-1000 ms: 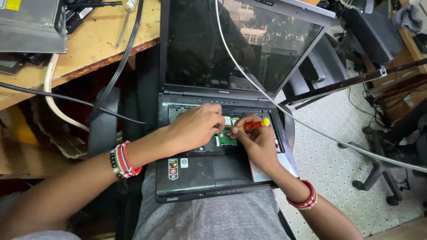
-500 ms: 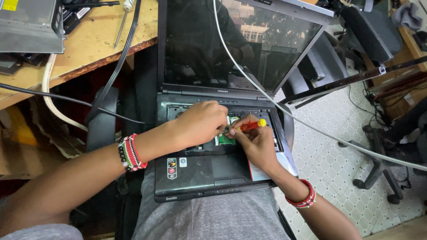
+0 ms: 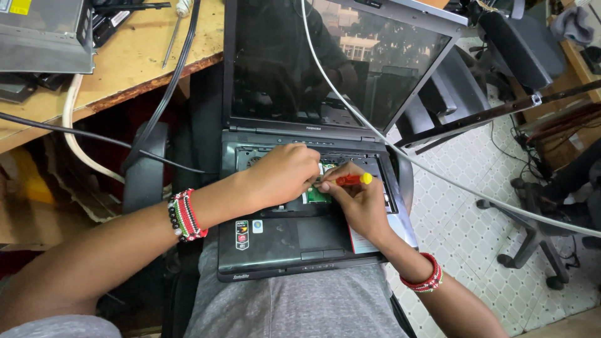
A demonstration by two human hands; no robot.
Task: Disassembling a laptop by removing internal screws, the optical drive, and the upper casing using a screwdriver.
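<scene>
An open dark laptop (image 3: 269, 241) rests on my lap, its keyboard removed so a green circuit board (image 3: 316, 195) shows in the bay. My right hand (image 3: 358, 203) grips a small screwdriver (image 3: 350, 180) with a red shaft and yellow cap, held nearly level with its tip pointing left into the bay. My left hand (image 3: 282, 175) lies over the middle of the bay, its fingertips meeting the screwdriver tip. What the fingers pinch there is hidden. Both wrists wear beaded bracelets.
A wooden workbench (image 3: 119, 69) sits at the upper left with a grey metal box (image 3: 44, 34) and black cables. A white cable (image 3: 400, 156) crosses the laptop screen diagonally. Black office chairs (image 3: 519, 50) stand on the tiled floor to the right.
My left hand has shifted slightly right over the bay toward the screwdriver tip. The right hand and screwdriver stay almost in place.
</scene>
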